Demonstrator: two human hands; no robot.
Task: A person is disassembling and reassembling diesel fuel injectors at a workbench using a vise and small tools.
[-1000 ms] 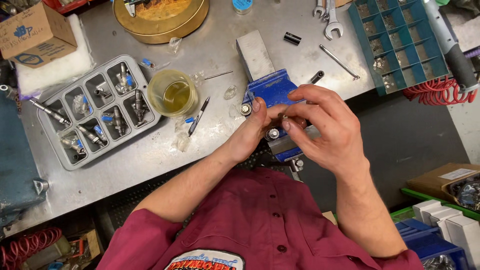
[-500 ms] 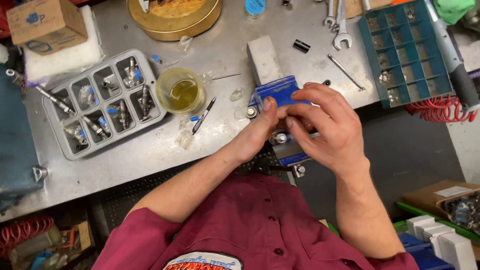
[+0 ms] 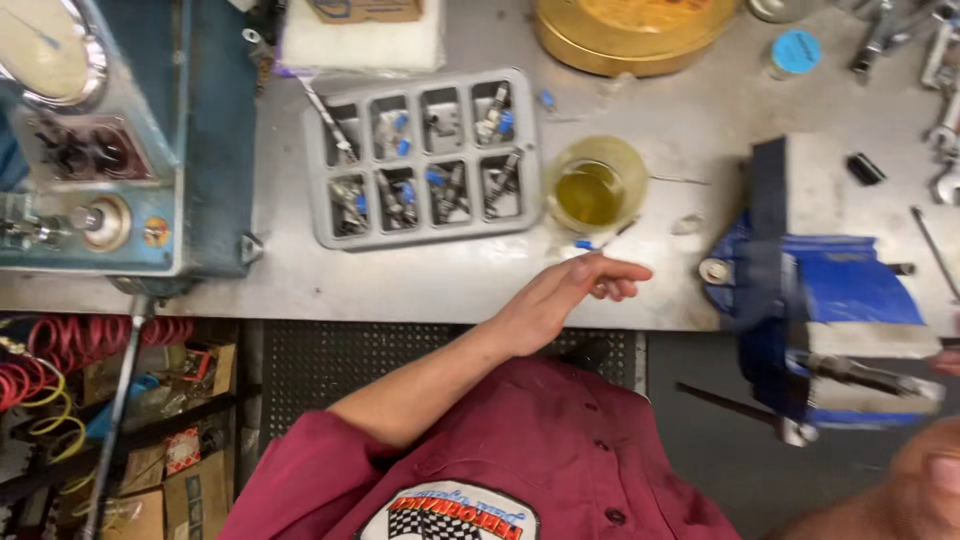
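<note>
Over the front edge of the bench (image 3: pixel 400 285), the person's left hand (image 3: pixel 560 300) reaches out from a dark red sleeve, palm turned partly up, fingers (image 3: pixel 615 272) stretched loosely forward and a little curled at the tips, with nothing held in it. Just beyond the fingertips stands a cup of yellow liquid (image 3: pixel 592 188), with a small blue-tipped pen (image 3: pixel 600 240) lying between hand and cup; the hand is close to both but I cannot tell whether it touches either. Left of the cup, further back on the bench, sits a grey tray (image 3: pixel 425 232) divided into eight compartments, each with small metal parts with blue caps inside. At the left end of the bench stands a blue machine (image 3: pixel 190 150) with a round dial and knobs on its face. Towards the right end, a blue vise (image 3: pixel 830 290) is fixed at the front edge, its handle sticking out over the floor. The right hand (image 3: pixel 945 360) shows only as a blurred sliver at the right border, beside the vise's handle end, and whether it is open or closed cannot be told. Along the back edge lie a round gold tin (image 3: pixel 630 40), a small blue-lidded jar (image 3: pixel 795 52) and a white foam block (image 3: pixel 360 45); wrenches (image 3: pixel 940 130) lie in the back right corner. Coiled red hose (image 3: pixel 60 345) hangs under the bench on the left.
</note>
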